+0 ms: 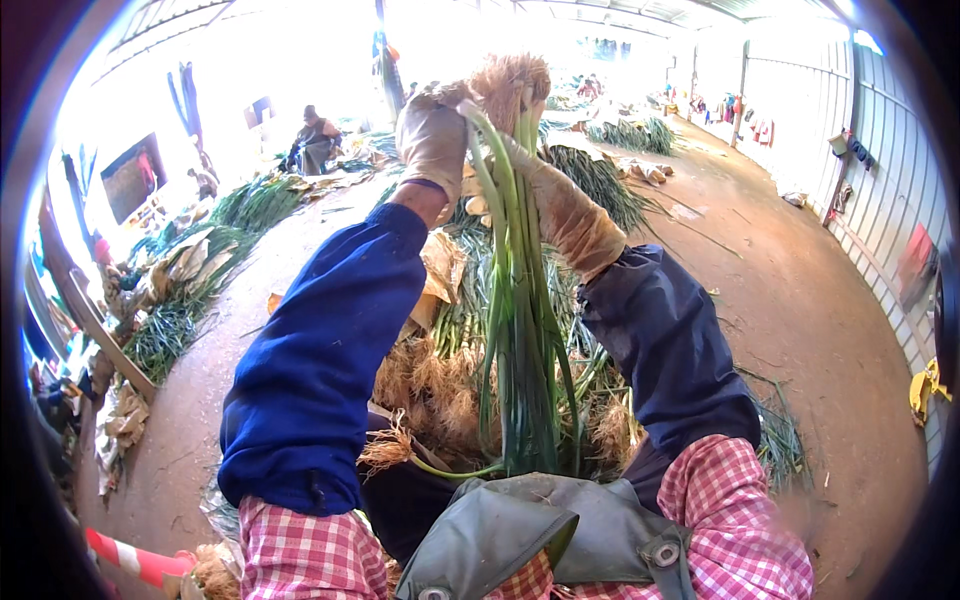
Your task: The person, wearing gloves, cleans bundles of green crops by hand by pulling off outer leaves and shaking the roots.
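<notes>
Held up in front of me is a bunch of spring onions (520,300), turned with its pale brown roots (512,85) at the top and its green leaves hanging toward my lap. My left hand (435,135), in a dirty whitish glove, closes on the bunch just below the roots on the left. Gloved as well, my right hand (565,205) grips the stalks from the right side; its fingertips are partly behind them. One stalk bends away near my left hand. Below lies a pile of more spring onions (440,385), roots toward me. A single loose one (390,448) rests by my lap.
A grey-green apron (500,535) covers my lap. Heaps of spring onions (265,200) line the left, with more (600,185) ahead. Another person (315,140) sits at the far left. A corrugated metal wall (890,210) bounds the right of the brown floor (790,300).
</notes>
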Motion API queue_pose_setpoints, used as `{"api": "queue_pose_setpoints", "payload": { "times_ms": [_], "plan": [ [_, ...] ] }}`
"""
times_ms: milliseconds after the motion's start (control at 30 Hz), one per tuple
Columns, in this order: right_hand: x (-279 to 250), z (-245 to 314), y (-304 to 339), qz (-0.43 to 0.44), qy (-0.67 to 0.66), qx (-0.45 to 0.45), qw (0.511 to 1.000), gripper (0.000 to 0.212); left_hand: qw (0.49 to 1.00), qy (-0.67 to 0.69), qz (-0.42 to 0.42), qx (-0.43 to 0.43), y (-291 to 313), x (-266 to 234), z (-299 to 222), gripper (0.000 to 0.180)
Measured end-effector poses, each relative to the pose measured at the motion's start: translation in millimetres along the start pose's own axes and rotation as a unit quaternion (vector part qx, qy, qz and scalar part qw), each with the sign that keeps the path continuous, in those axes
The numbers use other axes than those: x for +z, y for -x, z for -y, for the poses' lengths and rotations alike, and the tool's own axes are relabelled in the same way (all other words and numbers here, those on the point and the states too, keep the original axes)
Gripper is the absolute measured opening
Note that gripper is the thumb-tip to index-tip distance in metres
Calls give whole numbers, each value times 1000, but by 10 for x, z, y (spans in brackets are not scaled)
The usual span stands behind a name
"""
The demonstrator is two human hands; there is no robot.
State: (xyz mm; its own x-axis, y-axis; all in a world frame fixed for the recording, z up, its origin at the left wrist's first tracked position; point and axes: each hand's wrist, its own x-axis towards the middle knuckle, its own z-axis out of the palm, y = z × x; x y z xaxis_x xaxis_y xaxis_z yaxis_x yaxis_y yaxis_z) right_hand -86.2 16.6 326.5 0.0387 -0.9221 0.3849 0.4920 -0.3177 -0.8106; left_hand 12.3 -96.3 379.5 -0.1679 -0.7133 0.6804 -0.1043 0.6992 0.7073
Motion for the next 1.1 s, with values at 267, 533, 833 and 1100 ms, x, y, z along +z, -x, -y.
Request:
{"api": "queue_pose_setpoints", "payload": {
  "times_ms": [267,533,833,1100],
  "plan": [
    [38,-24,81,-87,5,-105,991,36,896,382,-120,-193,-307,708,54,32],
    [329,-143,328,-87,157,-72,981,37,996,-85,-22,24,-625,568,588,29],
    [-70,-17,869,63,40,-35,997,64,962,-235,137,11,-780,-1126,760,20],
    [-250,-11,836,105,-7,25,994,80,848,230,376,294,405,-316,548,28]
  ]
}}
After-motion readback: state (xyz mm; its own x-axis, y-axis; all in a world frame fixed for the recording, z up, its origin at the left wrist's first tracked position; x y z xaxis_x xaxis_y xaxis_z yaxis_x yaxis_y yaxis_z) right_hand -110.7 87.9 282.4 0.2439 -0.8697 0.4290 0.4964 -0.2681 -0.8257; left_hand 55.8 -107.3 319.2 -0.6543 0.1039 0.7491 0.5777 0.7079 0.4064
